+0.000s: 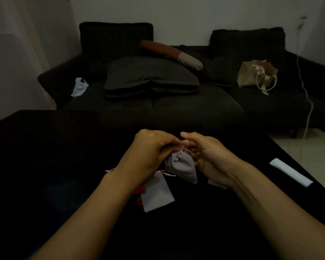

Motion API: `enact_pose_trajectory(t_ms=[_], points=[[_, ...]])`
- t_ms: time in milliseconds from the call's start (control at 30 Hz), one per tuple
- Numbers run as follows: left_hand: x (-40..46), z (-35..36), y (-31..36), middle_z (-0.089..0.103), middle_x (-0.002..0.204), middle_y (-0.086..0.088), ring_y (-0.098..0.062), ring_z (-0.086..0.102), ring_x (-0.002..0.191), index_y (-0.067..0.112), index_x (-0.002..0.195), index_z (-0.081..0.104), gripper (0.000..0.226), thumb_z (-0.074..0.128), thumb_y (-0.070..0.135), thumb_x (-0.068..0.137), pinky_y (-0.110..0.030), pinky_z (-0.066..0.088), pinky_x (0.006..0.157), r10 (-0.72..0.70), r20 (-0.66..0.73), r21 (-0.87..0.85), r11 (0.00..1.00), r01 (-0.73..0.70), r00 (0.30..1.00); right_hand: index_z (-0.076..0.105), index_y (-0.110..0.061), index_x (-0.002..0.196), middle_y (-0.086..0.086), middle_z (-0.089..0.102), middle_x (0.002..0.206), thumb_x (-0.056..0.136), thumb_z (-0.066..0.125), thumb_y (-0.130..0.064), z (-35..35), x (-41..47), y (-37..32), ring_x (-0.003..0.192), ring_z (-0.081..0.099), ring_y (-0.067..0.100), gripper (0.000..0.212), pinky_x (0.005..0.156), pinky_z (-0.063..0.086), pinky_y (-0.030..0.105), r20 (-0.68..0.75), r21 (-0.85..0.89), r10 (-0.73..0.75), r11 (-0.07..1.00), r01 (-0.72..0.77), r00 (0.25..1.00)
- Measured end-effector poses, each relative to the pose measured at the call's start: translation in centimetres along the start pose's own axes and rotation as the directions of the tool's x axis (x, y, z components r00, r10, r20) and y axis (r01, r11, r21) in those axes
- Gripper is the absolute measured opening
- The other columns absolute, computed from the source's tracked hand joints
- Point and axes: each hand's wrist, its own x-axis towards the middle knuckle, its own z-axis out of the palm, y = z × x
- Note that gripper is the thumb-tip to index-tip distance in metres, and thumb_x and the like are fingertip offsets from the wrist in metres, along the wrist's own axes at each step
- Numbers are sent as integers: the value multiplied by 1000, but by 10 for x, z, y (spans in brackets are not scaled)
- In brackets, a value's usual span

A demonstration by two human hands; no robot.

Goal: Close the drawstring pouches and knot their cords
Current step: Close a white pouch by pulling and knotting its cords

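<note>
Scanning left to right, I see a dark sofa [158, 102] across the back: white crumpled plastic bag [80, 86] on its left arm side, grey cushion [150, 76] mid-seat, beige tote bag [256, 75] on the right seat, white cable [306, 94] hanging down the wall beside it. Black table [45, 156] fills the foreground, very dim, edges hard to read. A white paper strip [291, 172] lies at its right side.

Left forearm covers most of a red item [141, 190] under a flat light grey pouch [157, 192]; I can't tell what the red thing is. Another pale scrap peeks out below the right wrist, mostly hidden.

Held pouch [182, 165] hangs above the table centre, grey, neck gathered tight. Left hand [150, 147] and right hand [206, 154] are close together at the neck, both pinching its thin cords [186, 150]; knot state unclear.
</note>
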Motion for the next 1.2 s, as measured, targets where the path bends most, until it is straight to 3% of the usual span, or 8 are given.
enact_pose_trajectory(t_ms=[67,200,300,500,600,700,900,1200], points=[[1,0,1,76,93,2,-3,69,84,17,100,77,17,75,13,83,-22,57,79,6,39,8,1000,-7,999,65,14,106,27,66,103,95,59,-15,0,1,3,93,64,31,32,94,51,43,-18,-2,8,1000,-8,1000],[4,-2,4,75,92,3,-5,69,83,19,99,77,15,76,18,84,-29,58,77,-27,133,30,999,23,991,66,-4,70,12,56,73,92,55,-5,0,2,4,63,50,16,25,57,35,26,-85,-27,70,997,-73,994],[3,-2,7,74,91,3,-9,69,81,21,100,75,13,72,21,87,-34,59,75,-33,175,101,995,15,984,68,-8,60,9,54,67,88,58,-4,1,1,3,60,44,13,30,52,27,23,-103,-14,104,994,-106,989],[-1,0,7,69,90,7,-4,64,80,22,98,70,8,69,24,90,-29,56,72,-81,202,70,995,68,976,68,1,84,20,56,93,90,60,-6,-1,-2,-1,88,49,29,11,74,38,33,-124,-62,101,992,-109,987],[-2,4,5,66,90,8,-5,64,79,24,95,65,6,68,26,90,-31,57,71,-181,246,0,982,187,952,67,14,101,24,59,94,89,62,-6,-1,-1,1,90,54,31,24,81,45,38,-134,-97,64,992,-78,989],[-5,7,3,66,84,5,-8,65,73,22,90,63,5,68,21,89,-32,57,66,-288,259,-97,942,322,922,69,11,91,23,62,85,89,62,-6,1,-2,4,80,58,28,19,73,48,35,-148,-167,-18,986,-7,989],[-2,7,3,54,61,10,2,49,50,24,82,55,19,60,11,94,-11,37,49,-415,120,-247,867,432,902,71,-1,83,4,55,60,89,65,-11,-5,-2,-5,56,47,9,14,53,37,21,-165,-260,-168,958,121,972],[-3,6,0,69,73,1,-3,64,63,16,98,63,7,64,13,93,-18,49,61,-438,112,-414,795,443,892,75,-2,87,8,62,66,93,63,-16,-6,-9,-3,55,55,10,20,51,44,19,-131,-248,-246,946,208,960]])
